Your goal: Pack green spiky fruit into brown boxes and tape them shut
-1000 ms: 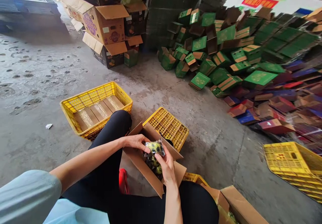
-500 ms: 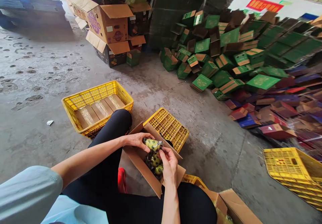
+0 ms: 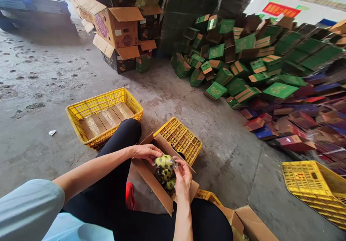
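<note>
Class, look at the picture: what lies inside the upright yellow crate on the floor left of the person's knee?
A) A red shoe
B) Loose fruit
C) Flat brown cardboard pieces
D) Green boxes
C: the yellow crate holds only flat brown cardboard pieces laid side by side on its bottom.

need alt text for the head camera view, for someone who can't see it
A seated person's left hand and right hand hold a clear bag of yellow-green fruit over an open cardboard box on their lap. Yellow crates sit on the concrete floor, with a heap of green boxes beyond.
</note>
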